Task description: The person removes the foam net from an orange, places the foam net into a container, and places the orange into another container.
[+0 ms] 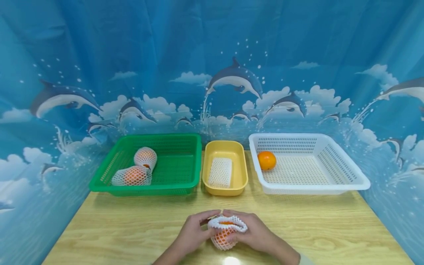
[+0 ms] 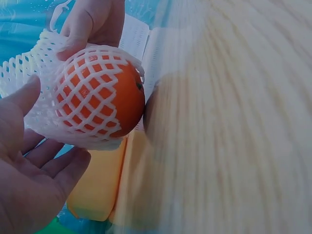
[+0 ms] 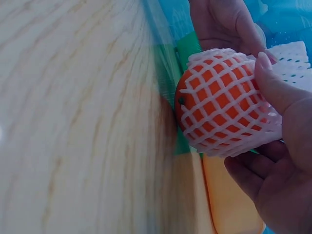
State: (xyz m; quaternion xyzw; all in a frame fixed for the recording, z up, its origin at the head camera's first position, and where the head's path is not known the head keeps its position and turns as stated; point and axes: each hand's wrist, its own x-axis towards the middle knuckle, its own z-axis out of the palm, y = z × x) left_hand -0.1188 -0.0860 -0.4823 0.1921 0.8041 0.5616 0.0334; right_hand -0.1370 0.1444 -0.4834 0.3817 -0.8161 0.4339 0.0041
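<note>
An orange point(image 2: 132, 100) sits inside a white foam net sleeve point(image 1: 222, 241) near the table's front edge, with the sleeve's open rim facing up. My left hand point(image 1: 192, 233) holds the sleeve from the left, thumb on the mesh and fingers around the far side. From the right, my right hand point(image 1: 258, 233) grips it, its thumb pressing the mesh at the front. Both wrist views show the fruit's stem end bare at the bottom, close over the tabletop, and loose netting extending past the other end.
A green basket point(image 1: 195, 162) at back left holds two netted oranges point(image 1: 145, 156). Between the baskets, a yellow tray point(image 1: 243, 173) contains flat white foam nets point(image 1: 220, 172). The white basket point(image 1: 344, 180) at back right holds one bare orange point(image 1: 267, 160). A dolphin-print curtain point(image 1: 185, 55) hangs behind.
</note>
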